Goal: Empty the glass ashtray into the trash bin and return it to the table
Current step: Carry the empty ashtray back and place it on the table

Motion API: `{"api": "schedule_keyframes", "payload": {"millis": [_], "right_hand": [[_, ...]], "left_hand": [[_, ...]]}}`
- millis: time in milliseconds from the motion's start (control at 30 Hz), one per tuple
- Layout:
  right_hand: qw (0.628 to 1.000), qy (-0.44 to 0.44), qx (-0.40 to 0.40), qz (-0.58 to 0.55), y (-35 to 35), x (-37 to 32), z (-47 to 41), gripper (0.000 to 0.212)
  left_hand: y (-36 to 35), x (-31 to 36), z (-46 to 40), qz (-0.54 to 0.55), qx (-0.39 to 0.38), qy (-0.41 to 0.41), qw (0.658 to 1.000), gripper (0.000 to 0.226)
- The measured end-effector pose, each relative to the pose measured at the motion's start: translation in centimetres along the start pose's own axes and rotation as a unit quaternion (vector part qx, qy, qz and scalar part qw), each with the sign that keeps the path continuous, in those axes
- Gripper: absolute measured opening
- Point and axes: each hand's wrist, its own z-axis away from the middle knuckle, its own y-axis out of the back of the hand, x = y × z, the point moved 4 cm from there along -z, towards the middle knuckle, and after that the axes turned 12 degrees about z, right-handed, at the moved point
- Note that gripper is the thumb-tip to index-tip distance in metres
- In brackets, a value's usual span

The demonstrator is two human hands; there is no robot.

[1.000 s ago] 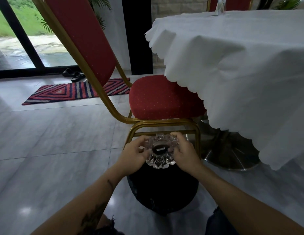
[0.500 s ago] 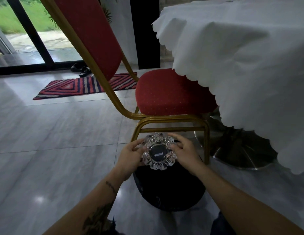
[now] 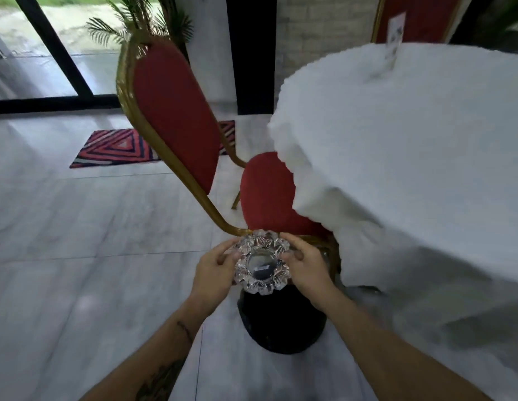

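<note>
I hold a scalloped clear glass ashtray (image 3: 262, 262) between both hands, above a round black trash bin (image 3: 281, 325) on the floor. My left hand (image 3: 214, 270) grips its left rim and my right hand (image 3: 305, 266) grips its right rim. The ashtray's hollow faces me and looks dark, with a small pale mark in it. To the right stands the round table (image 3: 411, 146) under a white scalloped cloth. The picture is blurred by motion.
A red chair with a gold frame (image 3: 176, 120) stands just beyond the bin, its seat partly under the cloth. A striped rug (image 3: 116, 147) lies on the grey tiled floor at the left. Another red chair (image 3: 411, 18) and a small card holder (image 3: 393, 39) sit at the table's far side.
The view has risen and tilted, so the table top and the whole chair back now show. Both hands have lifted the ashtray higher over the bin.
</note>
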Motion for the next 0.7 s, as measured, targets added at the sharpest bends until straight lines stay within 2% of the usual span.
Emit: {"api": "schedule_keyframes", "payload": {"millis": [100,333,433,500,600,700], "right_hand": [[1.000,-0.008,-0.012,0.010,2.6,-5.9,3.1,0.041],[0.998,0.008,0.016,0.056,9.5,-17.1,11.1,0.040],[0.998,0.011,0.037,0.048,11.8,-19.3,12.5,0.045],[0.998,0.006,0.056,0.039,13.5,-19.8,12.7,0.040],[0.996,-0.010,0.083,0.008,16.1,-20.2,13.1,0.031],[0.995,-0.018,0.090,-0.031,18.7,-20.1,13.4,0.021]], "left_hand": [[0.2,6.3,3.1,-0.005,0.006,0.001,1.000,0.041],[-0.9,18.9,10.2,0.012,-0.035,-0.003,0.999,0.031],[-2.4,22.6,11.2,0.015,-0.089,-0.015,0.996,0.034],[-3.7,24.2,11.6,0.009,-0.114,-0.030,0.993,0.037],[-5.5,25.4,11.3,0.005,-0.104,-0.037,0.994,0.042],[-8.1,26.2,11.1,-0.004,-0.121,-0.048,0.991,0.038]]}}
